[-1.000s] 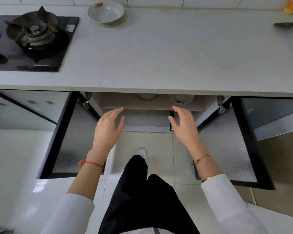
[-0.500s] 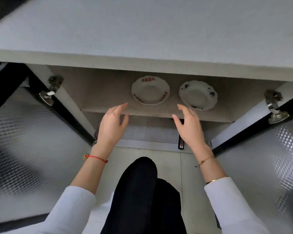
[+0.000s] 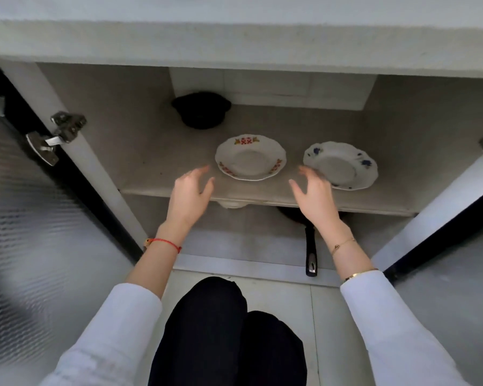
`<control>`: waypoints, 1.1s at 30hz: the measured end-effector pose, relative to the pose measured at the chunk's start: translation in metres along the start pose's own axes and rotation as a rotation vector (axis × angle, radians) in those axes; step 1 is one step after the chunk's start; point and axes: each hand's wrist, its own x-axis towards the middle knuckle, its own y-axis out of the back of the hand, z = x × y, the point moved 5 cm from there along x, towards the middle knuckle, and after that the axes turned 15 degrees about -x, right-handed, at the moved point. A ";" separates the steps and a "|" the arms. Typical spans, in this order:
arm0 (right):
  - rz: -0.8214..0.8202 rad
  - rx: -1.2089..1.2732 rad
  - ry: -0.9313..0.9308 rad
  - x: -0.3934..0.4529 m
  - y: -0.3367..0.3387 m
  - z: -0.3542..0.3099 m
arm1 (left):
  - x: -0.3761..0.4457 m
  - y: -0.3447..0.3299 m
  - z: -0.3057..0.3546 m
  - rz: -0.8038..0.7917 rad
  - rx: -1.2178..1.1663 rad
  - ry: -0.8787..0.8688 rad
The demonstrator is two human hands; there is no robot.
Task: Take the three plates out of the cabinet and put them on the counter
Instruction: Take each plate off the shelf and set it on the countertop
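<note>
Both hands, left hand (image 3: 188, 195) and right hand (image 3: 314, 197), spread empty before 2 scalloped plates (image 3: 250, 157)

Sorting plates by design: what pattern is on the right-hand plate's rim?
Blue flower motifs on a white scalloped rim, on the right plate; seen in the head view.

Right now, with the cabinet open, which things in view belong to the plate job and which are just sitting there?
Belongs to the job:
- red-patterned plate on the shelf
- blue-patterned plate beside it
- left hand and right hand, both open, holding nothing
- counter above

Just lying about:
- black pot at the back
- frying pan handle below the shelf
</note>
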 end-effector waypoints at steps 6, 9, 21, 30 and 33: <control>-0.076 -0.038 -0.053 0.044 -0.018 0.000 | 0.047 -0.020 -0.014 -0.054 -0.042 0.123; -0.107 -0.037 -0.074 0.063 -0.027 0.000 | 0.069 -0.033 -0.019 -0.065 -0.061 0.190; -0.186 -0.037 -0.131 0.105 -0.065 -0.002 | 0.096 -0.073 -0.053 -0.188 -0.032 0.363; -0.183 -0.028 -0.139 0.098 -0.067 -0.004 | 0.087 -0.071 -0.050 -0.167 -0.111 0.362; -0.182 0.013 -0.153 0.091 -0.067 -0.003 | 0.080 -0.069 -0.048 -0.165 -0.135 0.363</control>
